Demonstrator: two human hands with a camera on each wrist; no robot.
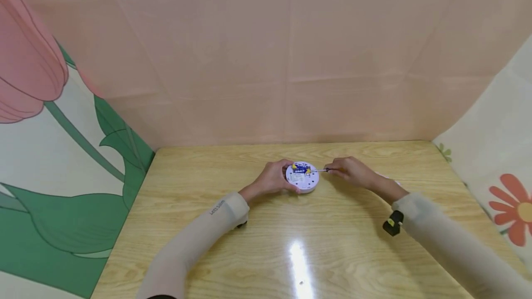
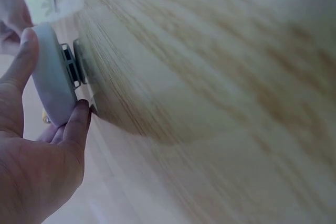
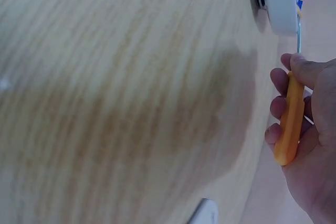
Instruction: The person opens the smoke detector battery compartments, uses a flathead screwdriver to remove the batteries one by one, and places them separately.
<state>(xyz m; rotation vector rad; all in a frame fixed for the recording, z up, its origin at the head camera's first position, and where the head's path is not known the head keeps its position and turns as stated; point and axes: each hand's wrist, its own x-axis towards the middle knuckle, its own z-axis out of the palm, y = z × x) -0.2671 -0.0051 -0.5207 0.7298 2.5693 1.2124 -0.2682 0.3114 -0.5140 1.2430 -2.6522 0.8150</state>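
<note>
My left hand (image 1: 272,176) grips a round white device (image 1: 297,180) by its left side, thumb at the near edge and fingers around the far edge. A blue block (image 1: 298,168) with yellow parts sits on the device's upper face. In the left wrist view, the white casing (image 2: 52,77) stands close over the table, with a dark fitting (image 2: 71,65) on its underside. My right hand (image 1: 353,171) holds a screwdriver (image 3: 290,121) by its orange handle. Its thin metal shaft (image 3: 298,35) points left, the tip at the yellow part on the device's right.
The wooden table (image 1: 232,253) reaches back to a hanging pink cloth (image 1: 249,59). A flat white piece (image 3: 206,213) lies on the table near my right wrist. Floral cloths (image 1: 511,160) hang at both sides.
</note>
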